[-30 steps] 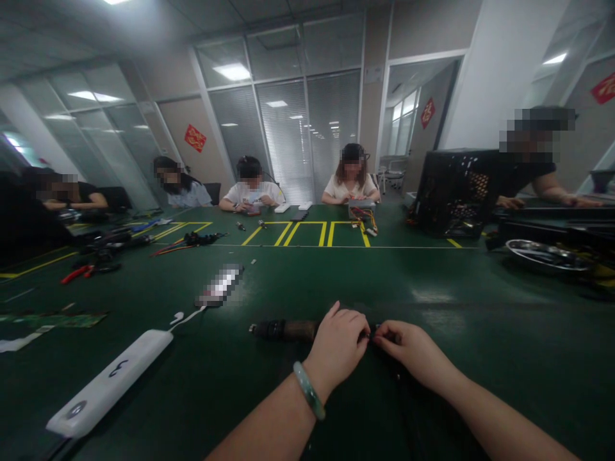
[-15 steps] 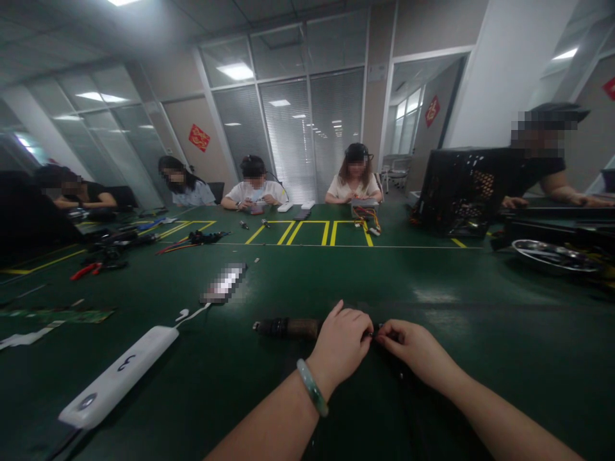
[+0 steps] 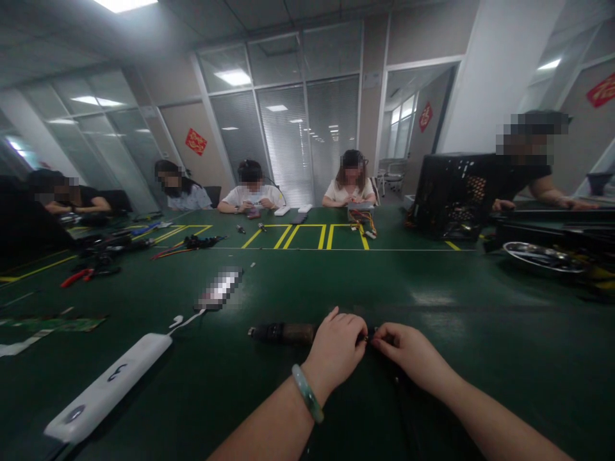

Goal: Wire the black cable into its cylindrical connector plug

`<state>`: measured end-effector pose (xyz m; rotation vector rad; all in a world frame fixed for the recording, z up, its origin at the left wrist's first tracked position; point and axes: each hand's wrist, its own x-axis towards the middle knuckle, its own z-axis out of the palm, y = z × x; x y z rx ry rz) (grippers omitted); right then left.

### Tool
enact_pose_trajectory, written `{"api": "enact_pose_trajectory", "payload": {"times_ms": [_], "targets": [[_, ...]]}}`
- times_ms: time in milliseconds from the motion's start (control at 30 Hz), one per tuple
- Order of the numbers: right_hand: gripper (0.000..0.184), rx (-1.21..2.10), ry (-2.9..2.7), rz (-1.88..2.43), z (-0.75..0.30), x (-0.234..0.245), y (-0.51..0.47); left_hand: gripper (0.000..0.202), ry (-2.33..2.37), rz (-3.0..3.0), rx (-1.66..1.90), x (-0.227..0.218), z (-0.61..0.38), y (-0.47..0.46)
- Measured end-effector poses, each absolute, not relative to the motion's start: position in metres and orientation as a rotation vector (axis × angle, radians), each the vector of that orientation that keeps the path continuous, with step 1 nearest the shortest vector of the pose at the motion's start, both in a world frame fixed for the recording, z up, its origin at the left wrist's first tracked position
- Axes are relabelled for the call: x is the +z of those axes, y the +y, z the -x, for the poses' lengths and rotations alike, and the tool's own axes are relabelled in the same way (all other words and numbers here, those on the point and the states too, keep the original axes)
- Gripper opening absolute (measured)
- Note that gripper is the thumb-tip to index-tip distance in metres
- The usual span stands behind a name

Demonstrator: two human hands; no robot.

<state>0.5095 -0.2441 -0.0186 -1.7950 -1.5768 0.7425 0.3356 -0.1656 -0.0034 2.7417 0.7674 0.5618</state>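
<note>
My left hand (image 3: 335,353), with a pale green bangle (image 3: 306,393) on the wrist, grips the right end of a dark cylindrical part with a brown metal middle (image 3: 283,333). The part lies level just above the green-topped workbench (image 3: 461,384). My right hand (image 3: 408,351) comes in from the other side, its fingertips pinching a small dark piece (image 3: 371,337) at the cylinder's end, touching my left fingers. Dark cables (image 3: 406,416) seem to run from there toward me, hard to see against the bench.
A white power bank (image 3: 108,388) with a thin white cable and earbuds (image 3: 177,320) lies to my left, near a pixelated phone (image 3: 220,288). Farther off are a circuit board (image 3: 52,324), red pliers (image 3: 77,276), a black computer case (image 3: 456,195), a metal tray (image 3: 542,257) and seated co-workers (image 3: 252,186).
Both hands stay together at the cylinder's end, with only slight finger movement. The whole view has shifted slightly as my head moved.
</note>
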Motion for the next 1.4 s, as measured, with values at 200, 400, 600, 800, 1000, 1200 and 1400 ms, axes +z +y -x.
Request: {"api": "enact_pose_trajectory", "payload": {"times_ms": [200,400,600,800,1000,1200,1400], "targets": [[0.015,0.721,-1.581,1.769,-0.5089,-0.0200,-0.2444,0.012,0.775,-2.721,0.553,-0.0067,-0.3361,-0.1636],[0.016,0.712,-1.594,1.771,-0.5086,-0.0204,-0.2449,0.008,0.770,-2.703,0.552,-0.0071,-0.3354,-0.1628],[0.015,0.721,-1.589,1.746,-0.5075,-0.0204,-0.2450,0.006,0.751,-2.689,0.555,-0.0062,-0.3352,-0.1633],[0.014,0.709,-1.592,1.747,-0.5080,-0.0205,-0.2447,0.007,0.762,-2.689,0.548,-0.0067,-0.3358,-0.1621],[0.016,0.741,-1.571,1.729,-0.5079,-0.0230,-0.2448,0.006,0.765,-2.690,0.520,-0.0064,-0.3352,-0.1616],[0.015,0.766,-1.565,1.725,-0.5084,-0.0236,-0.2449,0.015,0.785,-2.669,0.552,-0.0065,-0.3353,-0.1625],[0.015,0.763,-1.570,1.736,-0.5081,-0.0249,-0.2442,0.009,0.739,-2.692,0.524,-0.0061,-0.3351,-0.1621]]}}
